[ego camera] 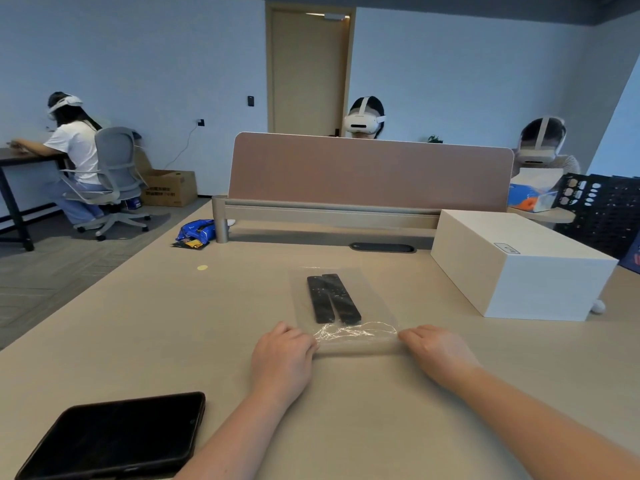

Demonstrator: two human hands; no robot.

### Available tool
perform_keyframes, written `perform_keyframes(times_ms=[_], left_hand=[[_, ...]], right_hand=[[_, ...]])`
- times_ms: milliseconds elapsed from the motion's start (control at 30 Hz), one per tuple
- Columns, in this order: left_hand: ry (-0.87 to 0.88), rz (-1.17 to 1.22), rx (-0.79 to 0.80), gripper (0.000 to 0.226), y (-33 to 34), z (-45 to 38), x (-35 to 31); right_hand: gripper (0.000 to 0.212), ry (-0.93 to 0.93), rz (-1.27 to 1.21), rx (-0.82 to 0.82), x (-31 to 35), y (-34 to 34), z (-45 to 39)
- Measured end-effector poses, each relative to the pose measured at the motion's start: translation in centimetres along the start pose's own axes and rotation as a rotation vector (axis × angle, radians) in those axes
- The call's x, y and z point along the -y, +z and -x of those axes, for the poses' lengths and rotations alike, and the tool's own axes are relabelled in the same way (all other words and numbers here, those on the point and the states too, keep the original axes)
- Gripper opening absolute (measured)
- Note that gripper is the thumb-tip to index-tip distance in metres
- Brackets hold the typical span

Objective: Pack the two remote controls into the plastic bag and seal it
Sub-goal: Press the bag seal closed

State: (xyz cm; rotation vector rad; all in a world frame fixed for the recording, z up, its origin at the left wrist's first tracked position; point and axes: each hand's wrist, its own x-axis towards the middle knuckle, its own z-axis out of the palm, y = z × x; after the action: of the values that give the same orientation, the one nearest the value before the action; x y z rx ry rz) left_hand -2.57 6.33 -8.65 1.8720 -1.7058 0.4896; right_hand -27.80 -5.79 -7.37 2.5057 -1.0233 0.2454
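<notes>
Two black remote controls lie side by side inside a clear plastic bag flat on the beige table. The bag's near end is crinkled and folded over towards the remotes. My left hand presses on the fold's left end with fingers curled down. At the fold's right end my right hand does the same, so the fold is held between both hands.
A dark tablet lies at the near left. A white box stands at the right. A brown desk divider runs across the far edge, with a blue snack packet near its left post. Several people wearing headsets sit around.
</notes>
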Motion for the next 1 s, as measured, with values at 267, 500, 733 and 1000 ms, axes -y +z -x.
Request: perform_keyframes(times_ms=[267,500,733,1000], left_hand=[[-0.068,0.095,0.129,0.052,-0.2,-0.2,-0.3],[-0.242,0.331,0.134,0.045,-0.8,-0.2,-0.9],[-0.612,0.416,0.133,0.032,0.6,-2.4,0.6],[-0.750,0.369,0.266,0.050,3.3,-8.0,1.3]], right_hand=[[0.049,0.094,-0.246,0.204,0.1,-1.0,0.6],[0.060,0.183,-0.362,0.249,-0.6,-1.9,1.3],[0.048,0.544,-0.619,0.180,-1.6,-1.6,-1.0],[0.041,0.758,-0.980,0.196,-0.6,-0.3,-7.5]])
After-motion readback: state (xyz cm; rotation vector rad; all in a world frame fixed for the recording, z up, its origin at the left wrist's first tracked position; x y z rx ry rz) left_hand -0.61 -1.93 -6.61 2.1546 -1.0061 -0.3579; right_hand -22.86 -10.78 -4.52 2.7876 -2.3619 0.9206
